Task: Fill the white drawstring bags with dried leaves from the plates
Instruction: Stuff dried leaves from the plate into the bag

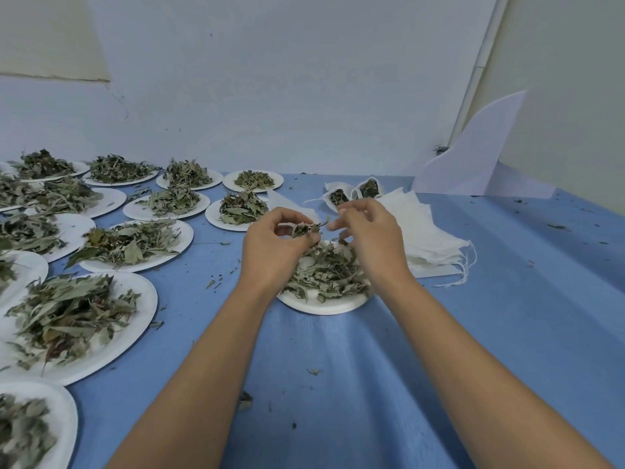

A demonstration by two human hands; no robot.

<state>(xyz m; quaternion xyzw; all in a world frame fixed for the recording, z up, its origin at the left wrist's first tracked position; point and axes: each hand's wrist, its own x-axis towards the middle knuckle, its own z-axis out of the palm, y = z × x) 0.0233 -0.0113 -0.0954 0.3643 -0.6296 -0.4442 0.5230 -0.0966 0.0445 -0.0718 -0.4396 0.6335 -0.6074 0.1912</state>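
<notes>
Landmark: the near plate (318, 306), a white paper plate on the blue-covered tabletop (338, 384), with both hands above it.
Left arm: bare forearm runs up from the lower edge to the near plate's left side, wrist bent inward.
Left hand (274, 245): held over the near plate's far-left rim, palm turned toward the other hand.
Left fingers (287, 214): curled with the thumb round a small clump of leaves (304, 228) lifted just above the plate's heap.
Right arm: bare forearm crosses the near plate's right rim from the lower right.
Right hand (368, 238): over the far-right part of the near plate, back toward the camera.
Right fingers (334, 226): loosely bent, tips just beside the clump; whether they pinch a leaf cannot be told.
Dried leaves (324, 272): heaped on the near plate, partly under both hands.
Empty bags (429, 238): flat white stack just right of the near plate, strings trailing off its right edge.
Filled bags (338, 197): two, mouths open with leaves showing, beyond the near plate.
White cloth (280, 201): just beyond the left hand; whether it is held cannot be told.
Other plates (142, 306): many, piled with leaves, left of the near plate.
Loose crumbs: scattered on the tabletop around the near plate.
White card (473, 157): far right beyond the near plate, propped at the wall.
</notes>
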